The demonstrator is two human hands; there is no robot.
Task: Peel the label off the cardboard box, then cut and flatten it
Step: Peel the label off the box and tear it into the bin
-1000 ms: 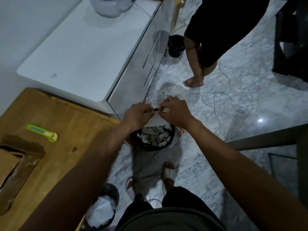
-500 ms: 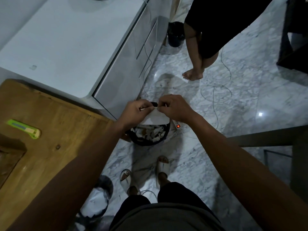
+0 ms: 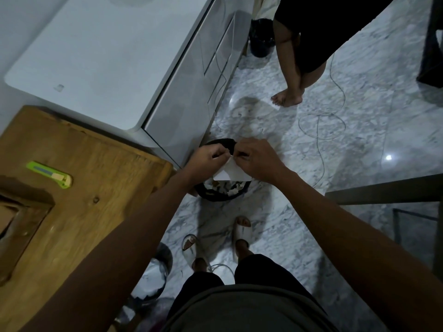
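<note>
Hands meet above a black waste bin of paper scraps on the marble floor: left hand and right hand each pinch the top edge of the white label. Cardboard box and green utility knife lie apart on the wooden table; a second person's bare foot stands beyond. Compared with half a second earlier, the pinch points sit closer together and the label hangs narrower.
</note>
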